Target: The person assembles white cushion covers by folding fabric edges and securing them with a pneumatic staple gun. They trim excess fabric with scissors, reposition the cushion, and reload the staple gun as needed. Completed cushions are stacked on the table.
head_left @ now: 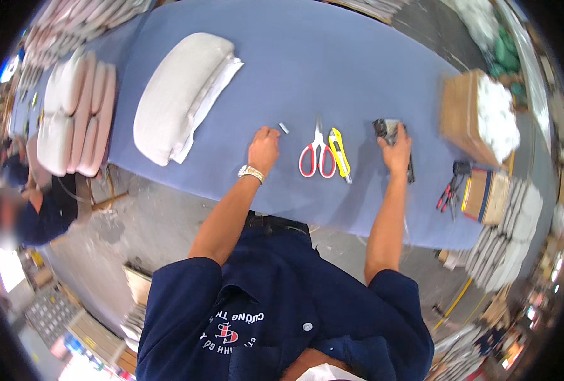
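Single view only, no second view to share scene. Head-worn fisheye camera sat above wearer's chest, looked steeply down and forward. Own navy shirt [282, 317] filled near lower edge; both forearms ran up from it to left hand [264, 147] and right hand [396, 152] at mid-frame. Blue tabletop [307, 70] stretched left to right across far half, edges bowed toward rim. Floor showed near left and near right. Black vignette ringed corners.
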